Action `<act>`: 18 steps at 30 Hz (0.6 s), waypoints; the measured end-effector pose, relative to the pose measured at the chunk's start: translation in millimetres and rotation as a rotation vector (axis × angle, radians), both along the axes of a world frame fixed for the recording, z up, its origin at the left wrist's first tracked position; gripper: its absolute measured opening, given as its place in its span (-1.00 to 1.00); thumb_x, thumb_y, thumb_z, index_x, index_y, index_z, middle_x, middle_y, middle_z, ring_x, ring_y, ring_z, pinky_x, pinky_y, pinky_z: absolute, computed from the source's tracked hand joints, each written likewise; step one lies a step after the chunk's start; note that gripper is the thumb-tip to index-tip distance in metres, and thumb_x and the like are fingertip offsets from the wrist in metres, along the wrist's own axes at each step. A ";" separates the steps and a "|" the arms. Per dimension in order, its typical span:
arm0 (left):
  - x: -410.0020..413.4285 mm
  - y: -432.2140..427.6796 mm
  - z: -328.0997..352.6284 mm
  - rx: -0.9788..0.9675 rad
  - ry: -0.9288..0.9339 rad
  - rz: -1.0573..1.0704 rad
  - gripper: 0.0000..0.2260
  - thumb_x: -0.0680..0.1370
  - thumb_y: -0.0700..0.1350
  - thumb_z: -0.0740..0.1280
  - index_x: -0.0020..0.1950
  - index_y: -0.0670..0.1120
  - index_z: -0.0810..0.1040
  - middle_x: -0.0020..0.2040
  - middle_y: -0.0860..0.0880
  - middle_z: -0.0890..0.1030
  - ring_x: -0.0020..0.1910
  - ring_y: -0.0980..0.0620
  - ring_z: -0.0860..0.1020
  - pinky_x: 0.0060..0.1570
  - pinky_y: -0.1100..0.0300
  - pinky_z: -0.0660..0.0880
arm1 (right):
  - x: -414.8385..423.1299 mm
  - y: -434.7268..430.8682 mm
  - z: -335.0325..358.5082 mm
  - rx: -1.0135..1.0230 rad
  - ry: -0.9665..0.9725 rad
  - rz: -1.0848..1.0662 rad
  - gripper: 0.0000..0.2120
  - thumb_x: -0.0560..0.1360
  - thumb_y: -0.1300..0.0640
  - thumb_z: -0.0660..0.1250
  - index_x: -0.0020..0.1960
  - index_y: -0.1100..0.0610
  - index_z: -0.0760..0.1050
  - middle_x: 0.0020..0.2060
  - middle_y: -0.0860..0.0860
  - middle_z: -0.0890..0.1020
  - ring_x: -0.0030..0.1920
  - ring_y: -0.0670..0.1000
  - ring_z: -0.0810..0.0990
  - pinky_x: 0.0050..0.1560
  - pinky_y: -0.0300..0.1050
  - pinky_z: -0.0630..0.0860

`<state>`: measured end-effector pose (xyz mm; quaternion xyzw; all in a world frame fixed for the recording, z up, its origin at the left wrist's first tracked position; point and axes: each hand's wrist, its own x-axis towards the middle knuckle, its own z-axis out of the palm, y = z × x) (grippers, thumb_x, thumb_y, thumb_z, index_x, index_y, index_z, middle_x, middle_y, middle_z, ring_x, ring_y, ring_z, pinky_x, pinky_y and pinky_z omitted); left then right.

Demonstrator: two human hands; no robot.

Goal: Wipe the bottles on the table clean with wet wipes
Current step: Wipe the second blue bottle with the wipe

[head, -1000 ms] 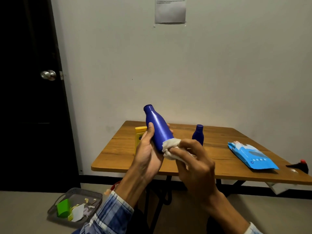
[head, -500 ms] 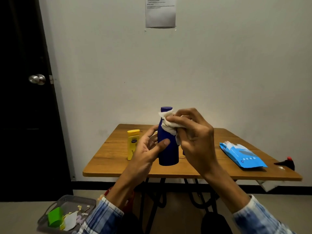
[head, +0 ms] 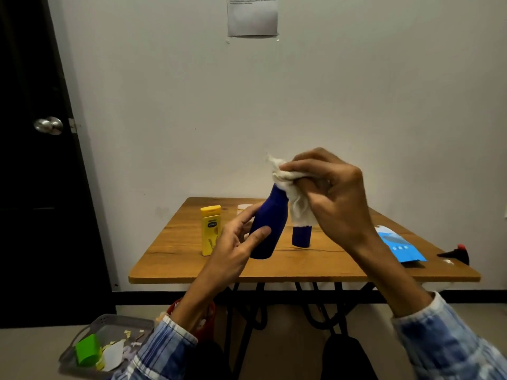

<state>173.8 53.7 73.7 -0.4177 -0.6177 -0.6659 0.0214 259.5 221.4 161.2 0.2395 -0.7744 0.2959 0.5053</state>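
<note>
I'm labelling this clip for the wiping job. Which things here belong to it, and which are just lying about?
Job: large blue bottle in the left hand, wet wipe in the right hand, yellow bottle, small blue bottle, wipes pack, table.
Lying about: black red-tipped object, floor basket, paper on the wall, door knob.
</note>
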 end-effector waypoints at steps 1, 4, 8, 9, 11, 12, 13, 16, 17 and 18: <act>0.2 0.0 0.2 -0.004 0.007 0.013 -0.60 0.60 -0.18 0.32 0.44 -0.03 0.43 0.24 -0.02 0.63 0.25 -0.02 0.60 0.16 0.10 0.59 | -3.2 -2.0 -0.9 0.083 -0.010 -0.058 -0.80 0.51 0.41 0.36 0.09 0.26 0.65 0.00 0.09 0.62 0.01 0.02 0.61 -0.05 -0.12 0.61; 0.3 -0.2 -1.5 -0.006 0.010 0.037 -0.63 0.59 -0.16 0.33 0.38 0.08 0.45 0.19 0.08 0.65 0.22 0.05 0.60 0.11 0.11 0.61 | -5.3 -0.8 -10.1 0.275 0.032 -0.183 -0.79 0.51 0.39 0.35 0.09 0.23 0.65 0.00 0.07 0.62 0.00 0.03 0.57 -0.07 -0.10 0.59; -1.2 0.3 -3.1 0.040 -0.031 0.029 -0.64 0.62 -0.20 0.30 0.40 0.04 0.45 0.23 0.04 0.64 0.28 -0.01 0.59 0.16 0.12 0.58 | 7.0 8.5 -9.0 0.125 -0.039 -0.001 -0.79 0.48 0.45 0.36 0.03 0.26 0.67 -0.05 0.08 0.64 -0.03 -0.02 0.62 -0.09 -0.27 0.55; -2.1 0.7 -3.3 0.056 -0.047 0.015 -0.64 0.62 -0.22 0.28 0.41 -0.01 0.44 0.24 0.01 0.64 0.28 -0.02 0.59 0.16 0.13 0.57 | 8.3 11.0 -7.4 0.026 -0.029 0.014 -0.79 0.49 0.45 0.36 0.02 0.24 0.67 -0.06 0.07 0.64 -0.03 -0.03 0.63 -0.08 -0.29 0.55; -3.0 1.6 -4.0 0.086 -0.101 -0.019 -0.61 0.62 -0.20 0.28 0.45 -0.07 0.42 0.28 -0.01 0.63 0.31 -0.02 0.57 0.19 0.12 0.57 | 7.8 13.3 -7.5 -0.130 0.027 0.000 -0.79 0.51 0.41 0.37 0.04 0.19 0.65 -0.05 0.06 0.64 -0.01 -0.05 0.63 -0.07 -0.28 0.56; -2.9 2.0 -4.5 0.103 -0.131 -0.036 -0.59 0.61 -0.19 0.30 0.47 -0.08 0.40 0.30 -0.01 0.62 0.33 -0.01 0.56 0.20 0.12 0.56 | 5.5 12.9 -10.7 -0.162 0.047 -0.009 -0.79 0.51 0.41 0.37 0.06 0.19 0.64 -0.04 0.06 0.63 0.01 -0.05 0.63 -0.07 -0.29 0.57; -2.4 2.5 -4.7 0.118 -0.157 -0.052 -0.58 0.60 -0.17 0.31 0.47 -0.07 0.40 0.31 0.00 0.61 0.34 0.00 0.55 0.19 0.13 0.56 | 2.6 10.9 -15.4 -0.160 0.051 -0.015 -0.79 0.50 0.41 0.38 0.07 0.20 0.64 -0.02 0.06 0.62 0.03 -0.05 0.62 -0.06 -0.30 0.57; 0.6 5.5 -3.2 0.150 -0.212 -0.119 -0.59 0.58 -0.17 0.30 0.44 -0.06 0.43 0.31 -0.03 0.62 0.33 0.00 0.56 0.16 0.16 0.56 | -11.6 2.1 -37.5 -0.042 0.032 -0.070 -0.76 0.50 0.41 0.38 0.14 0.23 0.63 0.08 0.09 0.58 0.11 -0.04 0.58 -0.04 -0.28 0.60; 1.0 6.0 -2.6 0.162 -0.221 -0.134 -0.60 0.58 -0.17 0.29 0.43 -0.05 0.44 0.30 -0.03 0.62 0.32 0.00 0.57 0.15 0.16 0.57 | -16.3 -0.9 -45.9 0.003 0.029 -0.095 -0.76 0.52 0.37 0.37 0.18 0.24 0.61 0.12 0.11 0.56 0.13 -0.04 0.57 -0.02 -0.25 0.61; 1.0 5.9 -1.6 0.178 -0.230 -0.139 -0.61 0.58 -0.16 0.29 0.42 -0.05 0.45 0.31 -0.04 0.62 0.32 -0.01 0.57 0.15 0.15 0.57 | -19.8 -2.8 -53.6 0.050 0.029 -0.121 -0.76 0.54 0.32 0.36 0.20 0.24 0.60 0.15 0.12 0.55 0.13 -0.02 0.57 0.00 -0.23 0.62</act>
